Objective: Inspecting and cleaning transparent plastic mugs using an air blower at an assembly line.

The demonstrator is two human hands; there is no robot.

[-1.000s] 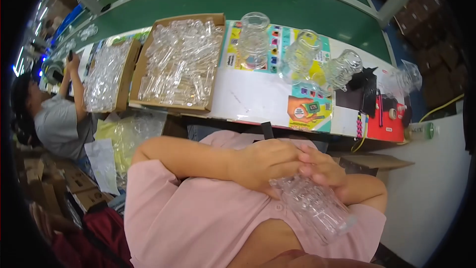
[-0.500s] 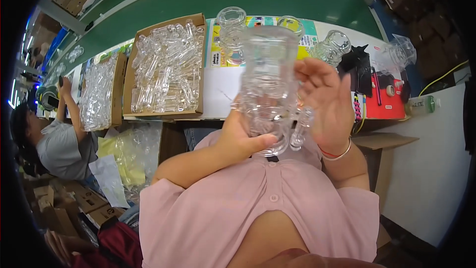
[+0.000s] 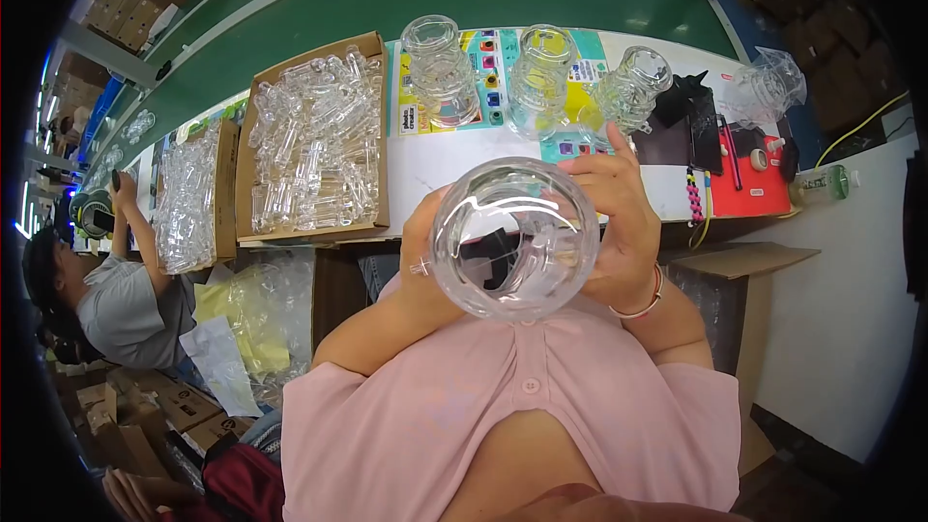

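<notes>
A clear, thick-walled glass vessel (image 3: 565, 275) is between my hands, its round end turned up toward me. My left hand (image 3: 422, 237) wraps the vessel's left side, and a small glass nub sticks out by its fingers. My right hand (image 3: 623, 217) holds the right side, index finger raised and the other fingers against the glass. The vessel's lower body is hidden behind its wide end. Beyond it on the table stand two similar glass vessels, one on the left (image 3: 440, 77) and one in the middle (image 3: 537, 87). A third glass vessel (image 3: 633, 87) leans to their right.
An open cardboard box (image 3: 385, 150) full of small glass tubes lies left of centre, with another box of glass tubes (image 3: 188, 198) beside it. To the right are a bagged glass piece (image 3: 768, 87), a red sheet (image 3: 749, 203) and a plastic bottle (image 3: 822, 182). A co-worker (image 3: 126, 300) sits far left.
The glass vessel has tipped from side-on to end-on, its round end now toward me. My right hand has come in from beside it onto its right side.
</notes>
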